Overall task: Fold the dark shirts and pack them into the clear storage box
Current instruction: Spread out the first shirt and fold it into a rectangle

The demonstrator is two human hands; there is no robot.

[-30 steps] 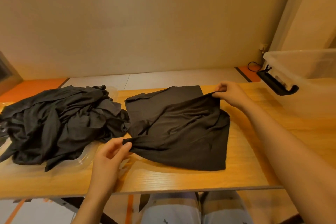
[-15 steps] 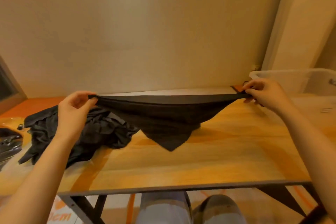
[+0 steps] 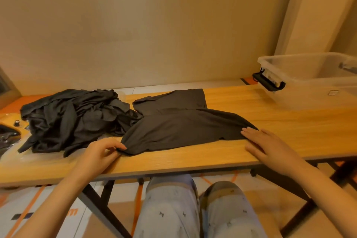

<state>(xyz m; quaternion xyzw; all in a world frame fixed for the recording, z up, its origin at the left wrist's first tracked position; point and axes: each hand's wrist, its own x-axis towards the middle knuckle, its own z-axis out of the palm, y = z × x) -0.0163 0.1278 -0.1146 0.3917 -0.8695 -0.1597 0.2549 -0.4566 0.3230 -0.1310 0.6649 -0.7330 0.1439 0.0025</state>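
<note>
A dark shirt lies partly folded on the wooden table, its near edge along the table's front. My left hand pinches the shirt's near left corner. My right hand lies flat with straight fingers, its fingertips touching the shirt's near right corner. A crumpled pile of dark shirts sits to the left, touching the spread shirt. The clear storage box stands at the table's far right with no lid and a black latch handle on its left side.
A crinkled clear plastic sheet lies under the pile at the left. A beige wall runs close behind the table. My knees sit under the table's front edge, beside its dark metal legs.
The shirt was lifted and stretched taut between both hands, then laid back down on the table. My right hand has let go of its corner and now rests flat.
</note>
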